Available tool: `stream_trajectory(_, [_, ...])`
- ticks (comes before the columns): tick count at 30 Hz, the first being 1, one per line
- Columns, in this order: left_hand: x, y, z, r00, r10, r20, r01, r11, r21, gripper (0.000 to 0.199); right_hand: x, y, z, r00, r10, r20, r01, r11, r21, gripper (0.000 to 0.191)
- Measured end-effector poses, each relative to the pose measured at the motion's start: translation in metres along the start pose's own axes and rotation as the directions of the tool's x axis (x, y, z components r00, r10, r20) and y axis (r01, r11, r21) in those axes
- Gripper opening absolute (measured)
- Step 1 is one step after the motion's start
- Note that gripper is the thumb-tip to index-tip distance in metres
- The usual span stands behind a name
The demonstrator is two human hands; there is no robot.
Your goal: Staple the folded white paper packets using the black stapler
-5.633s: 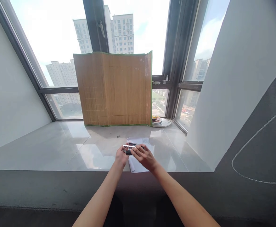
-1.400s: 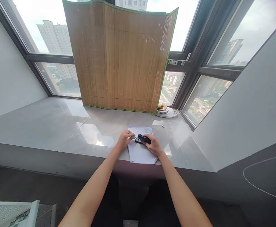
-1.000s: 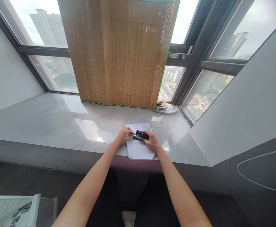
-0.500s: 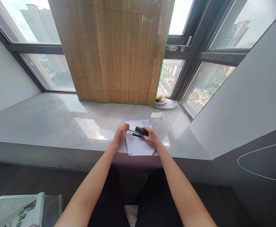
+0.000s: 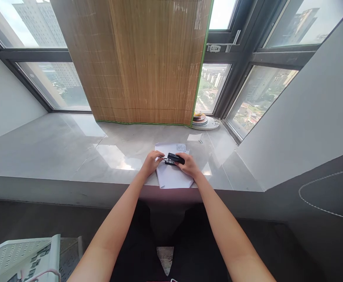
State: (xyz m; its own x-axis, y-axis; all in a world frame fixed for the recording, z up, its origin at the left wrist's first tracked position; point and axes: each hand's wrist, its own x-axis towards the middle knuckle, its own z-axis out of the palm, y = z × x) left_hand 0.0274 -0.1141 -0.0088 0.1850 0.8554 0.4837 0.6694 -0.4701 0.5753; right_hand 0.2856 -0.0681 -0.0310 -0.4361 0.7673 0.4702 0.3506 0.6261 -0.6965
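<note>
A black stapler (image 5: 175, 158) is spread apart above white paper (image 5: 174, 178) on the window sill. My right hand (image 5: 189, 166) is closed around its right end, thumb and fingers on the black body. At the stapler's left end, my left hand (image 5: 151, 162) pinches a small shiny metal piece (image 5: 161, 157), which seems to reach into the stapler's middle; the fingertips partly hide it. The paper lies flat beneath, with a printed patch near its top right corner.
A short metallic strip (image 5: 200, 141) lies on the grey sill (image 5: 130, 137). Stacked plates (image 5: 203, 123) stand at the back right, beside a hanging bamboo blind (image 5: 148, 70). A white perforated basket (image 5: 21, 254) is low on the left; a cord (image 5: 309, 199) hangs at right.
The view has tipped slightly downward. My left hand has shifted a little right, closer to the stapler, and less of the shiny metal piece sticks out. My right hand keeps its hold.
</note>
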Motion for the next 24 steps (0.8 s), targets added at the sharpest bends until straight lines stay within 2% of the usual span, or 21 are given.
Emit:
stream_trajectory(7, [0.0006, 0.0018, -0.006, 0.994, -0.087, 0.071, 0.094, 0.99, -0.103, 0.014, 0.0004, 0.001, -0.0007, 1.0, -0.003, 0.003, 0.003, 1.0, -0.003, 0.039])
stream_trajectory(18, [0.0023, 0.0039, -0.0082, 0.984, -0.103, 0.145, 0.122, 0.984, -0.13, 0.014, 0.0006, -0.0006, -0.0011, 1.0, 0.009, 0.015, -0.009, 1.0, -0.012, 0.039])
stream_trajectory(24, [0.0038, 0.0057, -0.0086, 0.983, -0.108, 0.149, 0.127, 0.984, -0.127, 0.013, 0.0003, -0.001, -0.0012, 1.0, 0.023, 0.016, -0.023, 1.0, -0.01, 0.039])
